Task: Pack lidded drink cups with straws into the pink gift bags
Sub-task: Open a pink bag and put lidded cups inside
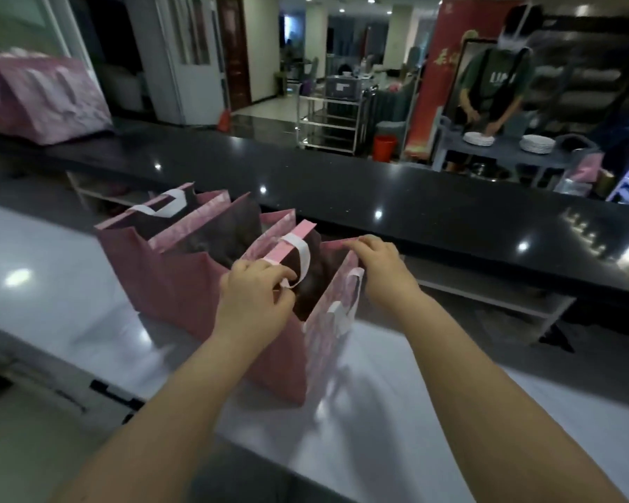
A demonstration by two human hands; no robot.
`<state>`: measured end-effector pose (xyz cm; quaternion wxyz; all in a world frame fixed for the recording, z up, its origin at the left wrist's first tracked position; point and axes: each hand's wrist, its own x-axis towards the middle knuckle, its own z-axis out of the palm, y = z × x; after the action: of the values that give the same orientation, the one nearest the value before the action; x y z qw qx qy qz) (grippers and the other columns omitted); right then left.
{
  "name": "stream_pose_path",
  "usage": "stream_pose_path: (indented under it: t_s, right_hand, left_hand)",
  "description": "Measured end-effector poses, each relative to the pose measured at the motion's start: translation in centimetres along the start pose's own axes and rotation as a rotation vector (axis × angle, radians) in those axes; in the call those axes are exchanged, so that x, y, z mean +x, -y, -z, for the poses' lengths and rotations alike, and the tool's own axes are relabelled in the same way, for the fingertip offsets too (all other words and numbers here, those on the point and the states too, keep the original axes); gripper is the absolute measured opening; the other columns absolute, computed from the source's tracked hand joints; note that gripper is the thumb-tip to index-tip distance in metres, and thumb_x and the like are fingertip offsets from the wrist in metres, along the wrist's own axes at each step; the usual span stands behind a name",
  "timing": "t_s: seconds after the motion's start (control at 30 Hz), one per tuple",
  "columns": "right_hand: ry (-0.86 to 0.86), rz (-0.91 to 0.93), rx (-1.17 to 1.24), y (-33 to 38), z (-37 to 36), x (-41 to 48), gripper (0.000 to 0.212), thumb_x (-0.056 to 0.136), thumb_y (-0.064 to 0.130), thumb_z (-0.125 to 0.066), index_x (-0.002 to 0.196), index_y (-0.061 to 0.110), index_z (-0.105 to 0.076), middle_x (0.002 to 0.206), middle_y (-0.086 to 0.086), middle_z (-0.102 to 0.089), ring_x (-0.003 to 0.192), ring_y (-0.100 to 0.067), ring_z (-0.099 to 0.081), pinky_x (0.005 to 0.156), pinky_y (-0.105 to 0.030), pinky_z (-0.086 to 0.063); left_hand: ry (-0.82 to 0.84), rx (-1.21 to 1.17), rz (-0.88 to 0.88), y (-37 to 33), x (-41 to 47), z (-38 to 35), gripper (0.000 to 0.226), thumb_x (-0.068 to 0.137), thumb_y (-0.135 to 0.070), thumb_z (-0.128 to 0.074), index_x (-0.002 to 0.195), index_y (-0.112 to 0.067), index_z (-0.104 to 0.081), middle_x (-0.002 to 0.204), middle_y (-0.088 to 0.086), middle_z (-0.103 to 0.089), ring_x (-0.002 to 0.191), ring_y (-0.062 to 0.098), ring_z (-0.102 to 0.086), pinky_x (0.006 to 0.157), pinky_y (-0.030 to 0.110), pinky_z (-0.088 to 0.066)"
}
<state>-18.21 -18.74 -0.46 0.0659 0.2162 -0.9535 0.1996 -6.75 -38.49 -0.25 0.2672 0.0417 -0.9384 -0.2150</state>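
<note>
Three pink gift bags stand in a row on the white counter. The nearest pink gift bag is held open at the top. My left hand grips its left rim by the white ribbon handle. My right hand pinches the right rim. The bag's inside is dark and its contents are hidden. A second bag and a third bag stand open behind it to the left. No cup or straw shows.
A raised black glossy counter runs across behind the bags. More pink bags are stacked at the far left on it. Beyond, a person in an apron handles plates on a cart. A steel trolley stands further back.
</note>
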Motion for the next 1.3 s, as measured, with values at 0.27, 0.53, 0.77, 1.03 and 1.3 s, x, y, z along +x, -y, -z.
stream_pose_path:
  t_s: [0.27,0.53,0.77,1.03,1.3]
  right_hand:
    - [-0.034,-0.006,-0.231,-1.6,-1.8,1.3,0.03,0.092,0.01,-0.056,0.117,0.026,-0.057,0.155,0.001,-0.033,0.136,-0.031,-0.028,0.103,-0.043,-0.035]
    - [-0.29,-0.035,0.182,-3.3,-0.1,-9.4,0.02,0.075,0.015,-0.081,0.077,0.03,-0.068,0.133,0.006,-0.058,0.141,-0.031,-0.023,0.112,-0.055,-0.023]
    - [-0.269,-0.329,0.735,-4.3,-1.6,-15.1,0.105,0.067,0.021,-0.086,0.142,0.058,-0.023,0.147,0.026,-0.032,0.137,-0.005,-0.034,0.109,-0.033,-0.029]
    - [-0.453,-0.664,0.938,-5.2,-5.9,-17.7,0.029,0.088,0.011,-0.069,0.101,0.037,-0.066,0.1,0.014,-0.07,0.092,-0.005,-0.067,0.086,-0.028,-0.056]
    - [-0.642,-0.827,0.947,-3.4,-8.9,-18.8,0.019,0.089,0.011,-0.068,0.083,0.029,-0.074,0.086,0.006,-0.072,0.083,-0.015,-0.069,0.078,-0.031,-0.059]
  left_hand:
    - [0.035,-0.161,0.065,1.0,-6.2,-2.6,0.044,0.077,-0.043,-0.076,0.119,-0.029,-0.067,0.112,-0.007,-0.064,0.105,0.018,-0.053,0.092,0.041,-0.048]
    - [0.034,-0.61,0.144,1.9,-5.5,-4.3,0.043,0.088,-0.01,-0.066,0.118,-0.041,-0.064,0.111,-0.02,-0.065,0.094,0.001,-0.065,0.085,0.026,-0.056]
    - [-0.026,-0.849,0.295,3.2,-7.1,-7.3,0.058,0.083,-0.005,-0.074,0.115,-0.051,-0.058,0.101,-0.015,-0.07,0.094,0.007,-0.068,0.083,0.023,-0.056]
    - [0.082,-0.888,0.426,5.8,-10.0,-10.6,0.037,0.087,-0.003,-0.07,0.09,-0.04,-0.069,0.09,-0.024,-0.072,0.087,-0.003,-0.067,0.073,0.009,-0.051]
    - [0.269,-1.023,0.362,4.8,-8.0,-12.2,0.038,0.082,-0.003,-0.074,0.103,-0.033,-0.069,0.089,-0.014,-0.072,0.086,0.0,-0.067,0.074,0.011,-0.051]
